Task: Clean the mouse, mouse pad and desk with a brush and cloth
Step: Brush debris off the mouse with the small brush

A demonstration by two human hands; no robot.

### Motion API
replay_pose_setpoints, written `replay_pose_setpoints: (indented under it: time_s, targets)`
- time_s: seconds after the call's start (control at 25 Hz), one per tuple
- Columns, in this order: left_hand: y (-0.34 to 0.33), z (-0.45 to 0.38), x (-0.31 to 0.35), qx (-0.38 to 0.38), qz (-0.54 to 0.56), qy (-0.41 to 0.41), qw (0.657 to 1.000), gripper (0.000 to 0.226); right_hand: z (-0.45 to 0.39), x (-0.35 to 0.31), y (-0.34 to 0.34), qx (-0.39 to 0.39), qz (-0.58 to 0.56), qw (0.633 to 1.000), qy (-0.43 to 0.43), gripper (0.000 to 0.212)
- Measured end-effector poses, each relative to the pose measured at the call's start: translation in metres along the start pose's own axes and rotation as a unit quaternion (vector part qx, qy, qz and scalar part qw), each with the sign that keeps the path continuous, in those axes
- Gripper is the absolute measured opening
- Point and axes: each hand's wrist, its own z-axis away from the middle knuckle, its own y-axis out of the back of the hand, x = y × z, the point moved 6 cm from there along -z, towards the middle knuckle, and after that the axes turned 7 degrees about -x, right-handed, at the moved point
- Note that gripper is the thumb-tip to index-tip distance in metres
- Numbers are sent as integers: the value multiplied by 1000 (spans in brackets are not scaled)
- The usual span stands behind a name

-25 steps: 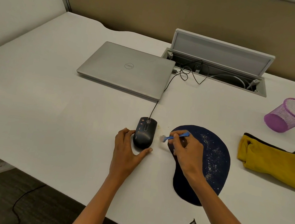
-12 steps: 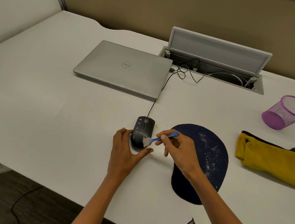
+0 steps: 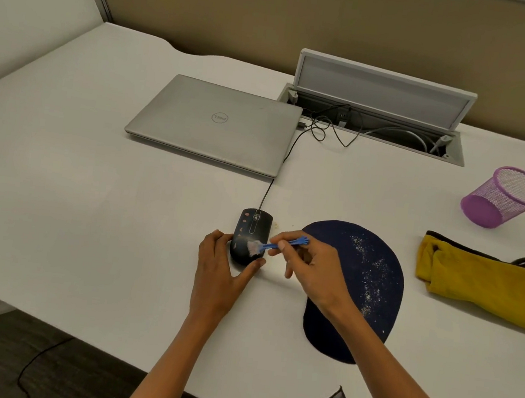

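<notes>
Blue brush (image 3: 277,244) bristles now lie on the rear of the black mouse (image 3: 249,241); a second ago they hung over the bare desk (image 3: 87,210) beside it. The right hand (image 3: 308,270) pinches the handle in its fingers. The left hand (image 3: 222,273) cups the mouse's near end, thumb and fingers curled against its sides. Pale smudges mark the mouse. White specks dot the dark mouse pad (image 3: 367,278) to its right. A yellow cloth (image 3: 482,285) lies farther right.

black mouse (image 3: 251,235) | blue brush (image 3: 277,244) | navy white-speckled mouse pad (image 3: 364,287) | yellow cloth (image 3: 482,285) | purple mesh cup (image 3: 506,197) | silver laptop (image 3: 217,124)
</notes>
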Motion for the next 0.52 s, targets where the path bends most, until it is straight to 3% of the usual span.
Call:
replay_pose_setpoints:
  time_s: [0.2, 0.4, 0.52]
  targets:
    - [0, 1, 2, -11, 8, 11, 1000, 74, 3, 18, 23, 135, 11, 989, -52, 13]
    - [0, 0, 2, -8, 10, 8, 1000, 74, -7, 9, 9, 64, -9, 997, -32, 15]
    - [0, 1, 2, -10, 12, 15, 1000, 75, -13, 18, 20, 120, 26, 990, -64, 13]
